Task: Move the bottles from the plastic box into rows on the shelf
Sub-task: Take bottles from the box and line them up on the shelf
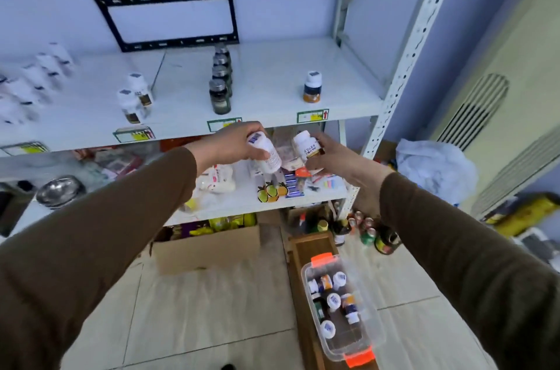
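Bottles: white, white-capped | left hand (233,142) grips one (266,154) | right hand (330,157) grips another (306,145)

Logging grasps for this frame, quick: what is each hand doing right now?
Left hand: holds a white bottle, tilted.
Right hand: holds a white bottle with a brown-banded label.

White shelf (272,78) bearing bottles in rows: white bottles (133,100) at left, dark jars (220,81) (four deep) at centre, one orange-banded bottle (312,88) at right.
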